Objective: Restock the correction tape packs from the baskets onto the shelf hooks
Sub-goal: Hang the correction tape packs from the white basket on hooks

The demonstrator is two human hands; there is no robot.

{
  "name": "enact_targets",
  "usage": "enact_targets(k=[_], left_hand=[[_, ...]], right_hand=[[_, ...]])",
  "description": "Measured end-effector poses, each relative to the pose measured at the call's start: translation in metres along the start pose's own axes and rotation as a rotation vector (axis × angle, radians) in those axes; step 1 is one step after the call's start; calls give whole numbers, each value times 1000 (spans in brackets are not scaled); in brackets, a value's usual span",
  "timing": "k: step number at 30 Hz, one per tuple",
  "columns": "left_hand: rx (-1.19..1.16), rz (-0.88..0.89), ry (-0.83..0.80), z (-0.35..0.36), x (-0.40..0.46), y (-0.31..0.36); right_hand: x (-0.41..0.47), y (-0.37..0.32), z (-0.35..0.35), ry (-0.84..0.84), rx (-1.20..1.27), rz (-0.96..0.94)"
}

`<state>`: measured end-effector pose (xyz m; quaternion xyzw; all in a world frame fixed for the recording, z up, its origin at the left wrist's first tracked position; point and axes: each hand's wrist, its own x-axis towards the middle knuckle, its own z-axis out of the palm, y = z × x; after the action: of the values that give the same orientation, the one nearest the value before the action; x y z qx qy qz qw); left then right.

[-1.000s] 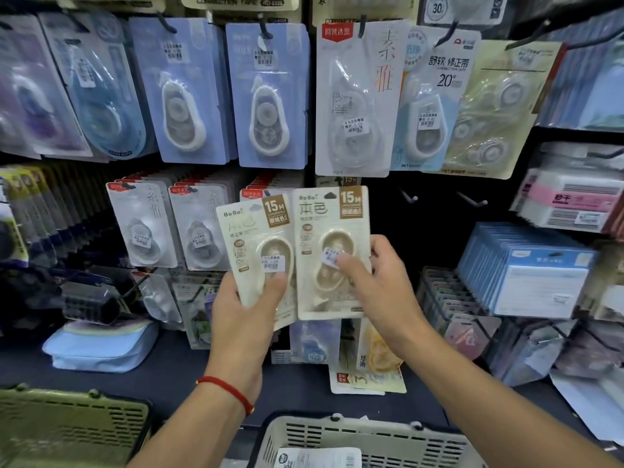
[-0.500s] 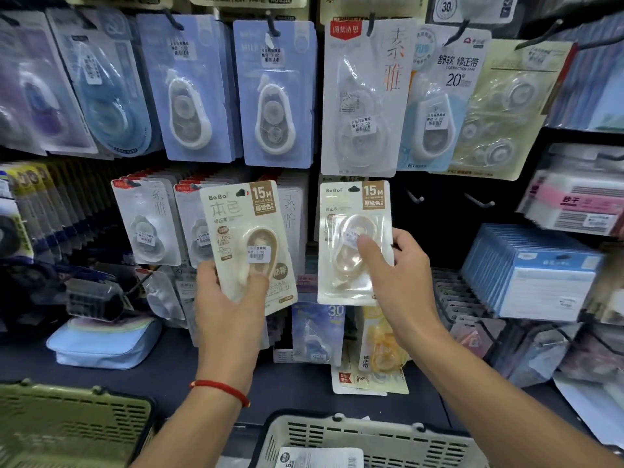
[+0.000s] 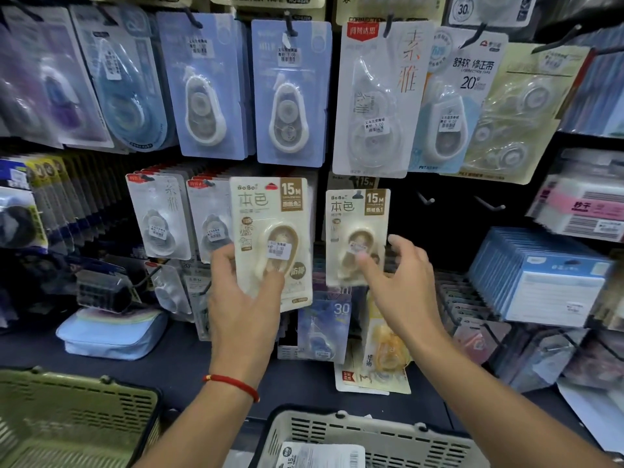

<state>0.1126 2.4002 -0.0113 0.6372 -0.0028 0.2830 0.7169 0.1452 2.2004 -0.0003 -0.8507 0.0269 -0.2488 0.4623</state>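
Now that the beige 15M correction tape pack (image 3: 357, 236) has gone onto its hook mid-shelf, my right hand (image 3: 403, 288) spreads and lets go, while my left hand (image 3: 244, 300) pinches the second beige pack (image 3: 271, 243), next to hang.

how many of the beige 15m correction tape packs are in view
2 fully seen: one gripped in the left hand, the left 15M pack; one on the hook by the right hand, the right 15M pack. More may hang behind it.

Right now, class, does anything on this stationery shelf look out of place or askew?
Yes. Several loose packs, including a yellow correction tape pack, lie leaning on the dark shelf instead of hanging from hooks. The blue zip pouch also sits there.
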Motion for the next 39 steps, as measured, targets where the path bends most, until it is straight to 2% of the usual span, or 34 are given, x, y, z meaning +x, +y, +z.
enact_targets(k=[1,3,5,6,10,13,17,24,27,28,29,30,31,32,34,36,39], left_hand=[[-11,-12,-46,2,-1,0],[-27,-59,-143,7,-3,-2],[-52,-106,-234,13,-5,-5],[-60,-120,-279,14,-5,-7],[52,-85,-402,17,-8,-9],[128,-78,-440,19,-11,-12],[116,-66,-466,20,-12,-10],[91,-21,-486,15,-11,-4],[325,82,-468,11,-6,-1],[430,144,-452,10,-2,-1],[527,219,-442,10,2,-2],[611,285,-435,10,7,-4],[675,327,-430,9,12,-6],[723,348,-427,8,16,-8],[796,368,-436,4,22,-16],[857,364,-472,1,25,-23],[907,360,-504,-2,26,-30]], right_hand=[[-2,0,1,-15,-9,-56],[-9,-2,5,-188,120,-126],[-15,-5,10,-363,262,-105],[-16,-5,13,-375,318,-88],[-17,-3,15,-215,496,-34],[-15,-1,9,-102,503,21],[-12,-3,5,-57,517,83],[-15,-10,5,80,483,40],[-9,-5,4,10,296,27],[-5,-1,2,-55,103,13],[-2,4,1,-121,-194,-11],[0,9,0,-163,-523,-31],[0,12,-2,-159,-750,-78],[-1,13,-2,-128,-811,-153],[1,11,0,-96,-709,-375],[14,10,10,-139,-676,-525],[39,10,36,-206,-843,-536]])
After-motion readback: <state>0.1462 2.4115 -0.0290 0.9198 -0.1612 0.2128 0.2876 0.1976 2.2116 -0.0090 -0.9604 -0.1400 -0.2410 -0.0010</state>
